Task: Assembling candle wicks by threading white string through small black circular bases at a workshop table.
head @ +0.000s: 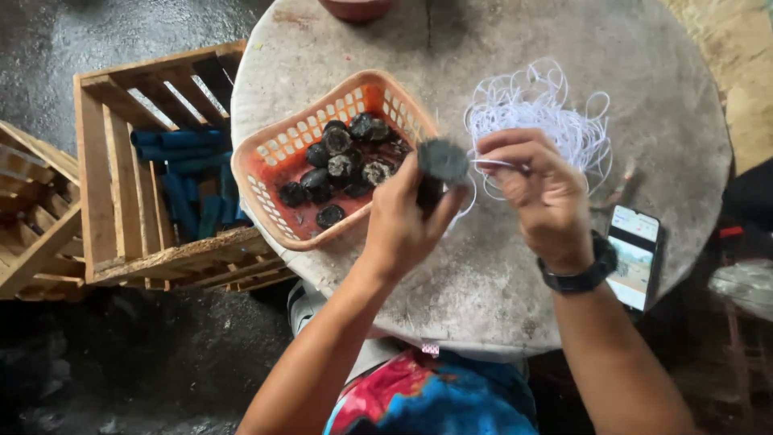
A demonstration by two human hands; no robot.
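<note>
My left hand [400, 219] grips a dark cylindrical piece [439, 165] upright over a round stone table [499, 282]. Just to its right, my right hand [541, 193] pinches a thin white string [493, 163] that runs to the dark piece. A loose pile of the same white string [541, 109] lies on the table behind my right hand. An orange plastic basket [278, 157] at the table's left edge holds several more dark round pieces [342, 165]. A black watch [581, 272] is on my right wrist.
A phone [636, 256] with a lit screen lies on the table to the right. A wooden crate [121, 177] holding dark blue tubes [181, 145] stands left of the table, with another crate [32, 234] beside it. A reddish bowl rim [354, 8] shows at the far edge.
</note>
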